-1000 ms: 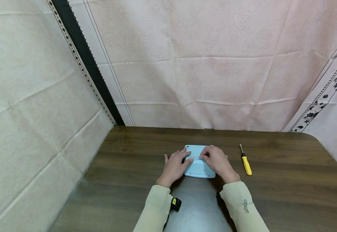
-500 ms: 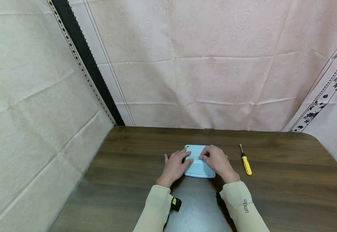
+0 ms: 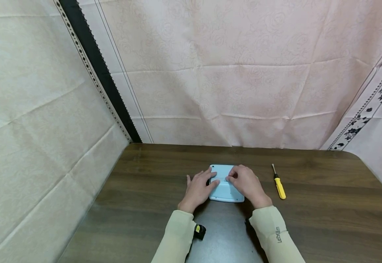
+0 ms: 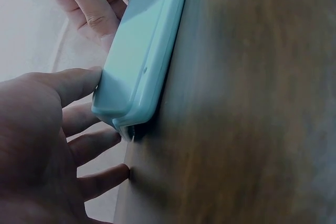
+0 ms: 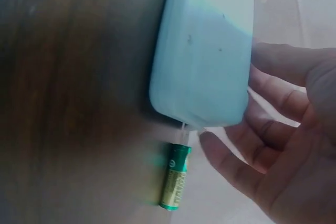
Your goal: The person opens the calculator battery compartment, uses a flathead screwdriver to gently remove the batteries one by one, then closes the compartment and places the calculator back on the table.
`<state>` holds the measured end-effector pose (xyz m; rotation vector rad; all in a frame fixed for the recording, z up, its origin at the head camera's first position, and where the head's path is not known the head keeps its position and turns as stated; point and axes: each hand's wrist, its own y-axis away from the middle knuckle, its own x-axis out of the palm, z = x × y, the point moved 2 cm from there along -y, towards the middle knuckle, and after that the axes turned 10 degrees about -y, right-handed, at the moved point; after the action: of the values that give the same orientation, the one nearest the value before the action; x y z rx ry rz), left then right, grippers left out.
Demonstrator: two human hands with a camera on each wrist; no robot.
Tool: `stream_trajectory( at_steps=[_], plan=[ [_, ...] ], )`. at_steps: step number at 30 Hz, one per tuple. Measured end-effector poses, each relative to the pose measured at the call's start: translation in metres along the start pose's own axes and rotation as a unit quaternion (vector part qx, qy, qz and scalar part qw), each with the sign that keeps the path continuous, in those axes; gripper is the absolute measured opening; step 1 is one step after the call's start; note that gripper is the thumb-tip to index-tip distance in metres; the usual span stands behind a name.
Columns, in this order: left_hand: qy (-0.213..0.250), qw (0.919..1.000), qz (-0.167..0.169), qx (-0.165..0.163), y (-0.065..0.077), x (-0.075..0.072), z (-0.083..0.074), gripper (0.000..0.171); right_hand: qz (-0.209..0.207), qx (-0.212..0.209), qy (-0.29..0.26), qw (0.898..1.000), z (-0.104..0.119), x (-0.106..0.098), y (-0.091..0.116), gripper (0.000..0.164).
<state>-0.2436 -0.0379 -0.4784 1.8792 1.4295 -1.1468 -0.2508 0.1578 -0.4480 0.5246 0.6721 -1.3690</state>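
A light blue plastic calculator [image 3: 226, 194] lies back side up on the table, its underside dotted with small screw holes. My left hand [image 3: 197, 189] steadies its left edge, thumb on top and fingers spread and fairly straight along the side. With curled fingers, my right hand [image 3: 247, 185] pinches at what looks like a small battery cover [image 3: 226, 179] mid-back; the fingertips hide most of it. A green and gold battery [image 5: 176, 179] lies beside the calculator's right edge in the right wrist view, just past my fingertips.
A screwdriver [image 3: 278, 186] with a yellow handle lies to the right on the brown wooden table [image 3: 325, 190]. Pale patterned cloths [image 3: 243, 91] hang behind the table's far edge and along its sides. A black strap piece [image 3: 199, 231] sits at the left wrist.
Both hands stay in nearly the same place on the calculator. Only tiny fingertip movement of the right hand shows; the screwdriver has not moved.
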Motion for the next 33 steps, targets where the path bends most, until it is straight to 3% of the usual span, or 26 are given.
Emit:
stream_trajectory(
  at_steps=[9, 20, 29, 33],
  plan=[
    [-0.001, 1.0000, -0.002, -0.008, 0.001, -0.005, -0.003, 0.047, 0.003, 0.030, 0.049, 0.998, 0.011, -0.011, 0.009, 0.025],
    [0.017, 0.9993, -0.017, -0.030, 0.000, -0.008, -0.002, 0.044, 0.027, 0.078, 0.038, 0.996, 0.010, -0.015, 0.012, 0.036],
    [0.086, 0.9937, -0.039, -0.062, -0.001, -0.006, -0.001, 0.040, 0.055, 0.106, -0.020, 0.993, 0.006, -0.015, 0.013, 0.045],
    [0.159, 0.9820, -0.033, -0.095, -0.001, -0.007, -0.001, 0.038, 0.065, 0.118, -0.058, 0.989, 0.005, -0.014, 0.014, 0.050]
  ],
)
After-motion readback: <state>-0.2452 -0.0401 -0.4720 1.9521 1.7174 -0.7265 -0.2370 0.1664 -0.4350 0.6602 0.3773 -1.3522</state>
